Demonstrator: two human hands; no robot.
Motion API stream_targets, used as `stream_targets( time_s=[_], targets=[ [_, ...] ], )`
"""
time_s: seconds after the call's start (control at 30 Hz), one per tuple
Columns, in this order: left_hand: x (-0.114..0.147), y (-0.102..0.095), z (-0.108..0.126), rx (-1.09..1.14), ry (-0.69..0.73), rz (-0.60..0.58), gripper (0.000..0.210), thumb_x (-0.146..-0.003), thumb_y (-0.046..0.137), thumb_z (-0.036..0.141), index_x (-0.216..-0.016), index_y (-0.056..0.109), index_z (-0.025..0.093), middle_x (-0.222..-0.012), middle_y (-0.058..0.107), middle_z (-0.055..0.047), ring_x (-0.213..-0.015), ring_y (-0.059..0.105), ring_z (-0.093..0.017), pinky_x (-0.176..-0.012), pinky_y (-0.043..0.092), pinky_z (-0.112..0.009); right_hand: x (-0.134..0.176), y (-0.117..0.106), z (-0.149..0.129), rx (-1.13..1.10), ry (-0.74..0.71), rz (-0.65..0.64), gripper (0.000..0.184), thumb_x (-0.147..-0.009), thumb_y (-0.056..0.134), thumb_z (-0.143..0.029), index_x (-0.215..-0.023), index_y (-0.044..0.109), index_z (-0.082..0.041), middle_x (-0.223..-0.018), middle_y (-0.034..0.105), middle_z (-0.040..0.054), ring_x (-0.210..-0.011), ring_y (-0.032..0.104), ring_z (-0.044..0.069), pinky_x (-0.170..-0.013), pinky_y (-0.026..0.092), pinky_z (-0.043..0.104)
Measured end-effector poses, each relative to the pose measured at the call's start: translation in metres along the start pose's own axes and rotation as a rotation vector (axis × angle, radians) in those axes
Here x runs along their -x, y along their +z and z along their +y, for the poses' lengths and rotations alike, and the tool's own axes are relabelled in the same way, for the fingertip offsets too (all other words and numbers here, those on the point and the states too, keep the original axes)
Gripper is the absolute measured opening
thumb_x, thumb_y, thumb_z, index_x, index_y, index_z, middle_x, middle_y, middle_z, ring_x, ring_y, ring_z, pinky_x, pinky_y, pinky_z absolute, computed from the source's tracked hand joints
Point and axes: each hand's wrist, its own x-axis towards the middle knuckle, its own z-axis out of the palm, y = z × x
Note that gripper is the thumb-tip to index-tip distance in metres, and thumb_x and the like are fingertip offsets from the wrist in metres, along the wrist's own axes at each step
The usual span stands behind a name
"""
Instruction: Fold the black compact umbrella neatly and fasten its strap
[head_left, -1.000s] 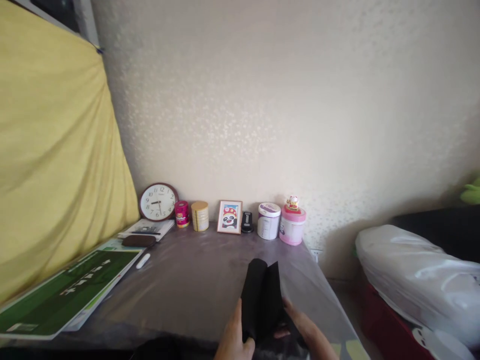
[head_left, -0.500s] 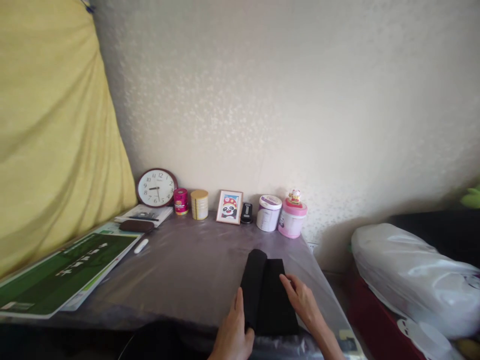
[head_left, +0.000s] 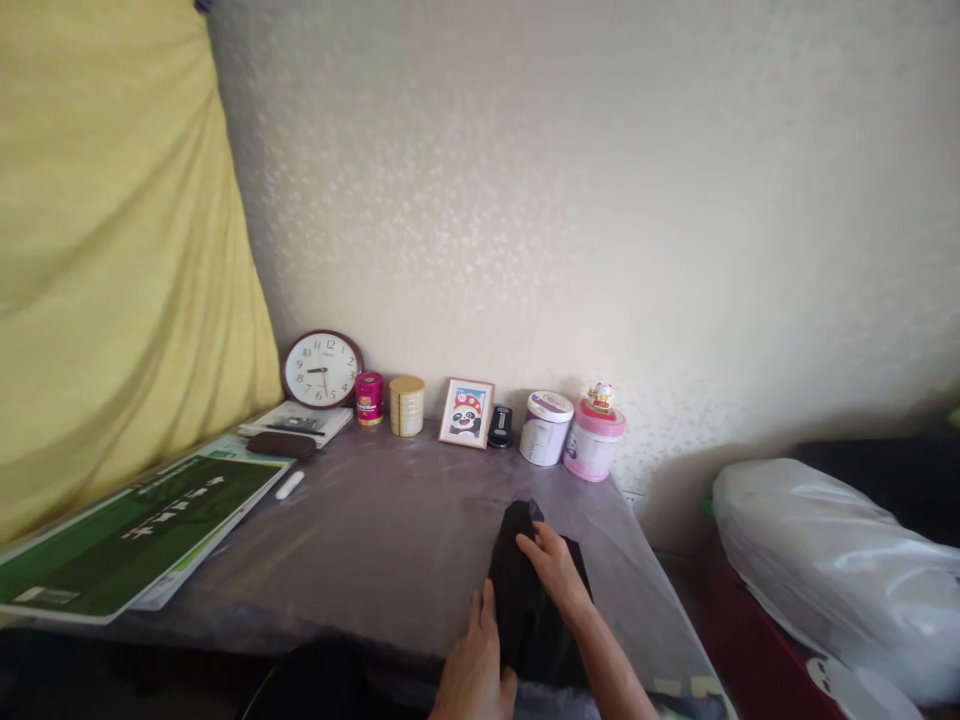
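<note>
A black folded piece (head_left: 517, 590), soft-looking and of a kind I cannot make out, lies at the near right of the table. My left hand (head_left: 476, 655) holds its left edge, fingers along the side and thumb at the near end. Across the top reaches my right hand (head_left: 553, 565), its fingertips closed on the black material near the far end. A small greyish tip (head_left: 535, 510) sticks up just beyond those fingers. The right forearm hides part of the piece's right side.
Along the wall stand a clock (head_left: 322, 370), a pink can (head_left: 369, 400), a yellow-lidded can (head_left: 407, 408), a picture frame (head_left: 466, 412), a black gadget (head_left: 501, 428) and two tubs (head_left: 546, 430). Green printed sheets (head_left: 142, 530) lie left. A plastic-wrapped bundle (head_left: 825, 560) sits right of the table.
My right hand has moved from the black piece's right edge leftward and up, over its top. The left hand stays at the left edge. The whole view has shifted slightly.
</note>
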Motion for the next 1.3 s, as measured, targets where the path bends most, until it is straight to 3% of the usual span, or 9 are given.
stream_targets(
  time_s=[0.23,0.4,0.5,0.6,0.77,0.87,0.97,1.1,1.3],
  targets=[
    [0.001,-0.005,0.001,0.007,0.028,-0.007,0.087,-0.062,0.048,0.007,-0.137,0.004,-0.003,-0.146,0.012,-0.023,-0.130,0.031,-0.023,-0.104,0.030,-0.025,-0.009,0.018,0.002,0.224,0.096,-0.073,0.035,-0.072,0.055,-0.025,-0.104,0.058,-0.009,-0.090,0.067,0.0126,-0.090,0.063,0.024,-0.076,0.047,0.029],
    [0.003,-0.012,-0.005,-0.029,0.040,-0.028,0.084,-0.065,0.047,0.012,-0.136,0.007,-0.007,-0.144,0.018,-0.025,-0.127,0.038,-0.024,-0.101,0.035,-0.026,-0.007,0.022,-0.002,0.108,0.138,-0.217,0.031,-0.079,0.047,-0.039,-0.097,0.056,-0.016,-0.076,0.067,0.0057,-0.065,0.065,0.019,-0.048,0.049,0.026],
    [0.006,-0.014,-0.015,-0.051,0.080,-0.016,0.080,-0.068,0.049,0.022,-0.138,0.016,0.002,-0.140,0.033,-0.021,-0.116,0.050,-0.023,-0.094,0.042,-0.026,-0.003,0.024,-0.005,-0.002,0.138,-0.300,0.031,-0.083,0.041,-0.044,-0.082,0.056,-0.018,-0.072,0.067,0.0040,-0.059,0.064,0.015,-0.047,0.047,0.022],
    [0.009,-0.013,-0.025,-0.134,0.096,0.117,0.065,-0.073,0.047,0.032,-0.131,0.033,0.007,-0.131,0.046,-0.020,-0.109,0.055,-0.025,-0.088,0.047,-0.031,0.001,0.026,-0.009,-0.004,0.115,-0.335,0.030,-0.084,0.039,-0.042,-0.077,0.056,-0.018,-0.077,0.069,0.0040,-0.060,0.064,0.013,-0.049,0.045,0.020],
    [0.000,-0.004,-0.025,-0.205,0.265,0.379,0.051,-0.075,0.050,0.034,-0.122,0.045,0.015,-0.134,0.041,-0.017,-0.119,0.046,-0.030,-0.095,0.043,-0.042,0.009,0.025,-0.014,0.175,-0.056,-0.318,0.027,-0.086,0.039,-0.035,-0.076,0.060,-0.020,-0.075,0.070,0.0003,-0.059,0.062,0.011,-0.059,0.044,0.021],
    [-0.008,0.005,-0.021,-0.162,0.299,0.327,0.056,-0.071,0.054,0.029,-0.124,0.043,0.016,-0.139,0.035,-0.016,-0.124,0.039,-0.032,-0.100,0.037,-0.046,0.015,0.023,-0.016,0.232,-0.154,-0.331,0.028,-0.088,0.037,-0.032,-0.078,0.062,-0.021,-0.076,0.070,-0.0001,-0.067,0.063,0.012,-0.064,0.043,0.021],
    [-0.012,0.015,-0.019,-0.109,0.211,0.234,0.060,-0.068,0.052,0.021,-0.127,0.041,0.015,-0.138,0.037,-0.017,-0.125,0.037,-0.032,-0.103,0.034,-0.044,0.022,0.018,-0.017,0.286,-0.272,-0.347,0.029,-0.089,0.037,-0.030,-0.089,0.065,-0.024,-0.080,0.069,0.0003,-0.076,0.062,0.014,-0.070,0.044,0.022],
    [-0.012,0.026,-0.015,-0.038,0.125,0.228,0.062,-0.065,0.049,0.014,-0.126,0.042,0.017,-0.139,0.035,-0.013,-0.129,0.032,-0.031,-0.106,0.029,-0.044,0.026,0.010,-0.012,0.375,-0.486,-0.342,0.029,-0.090,0.039,-0.030,-0.097,0.067,-0.025,-0.090,0.069,0.0030,-0.094,0.057,0.018,-0.084,0.042,0.028],
    [-0.015,0.033,-0.017,0.020,0.088,0.165,0.065,-0.065,0.048,0.011,-0.129,0.039,0.017,-0.145,0.026,-0.012,-0.132,0.025,-0.031,-0.108,0.027,-0.044,-0.002,0.012,0.009,0.433,-0.573,-0.337,0.030,-0.091,0.039,-0.028,-0.095,0.068,-0.025,-0.105,0.068,0.0028,-0.116,0.048,0.020,-0.105,0.023,0.044]
  ],
)
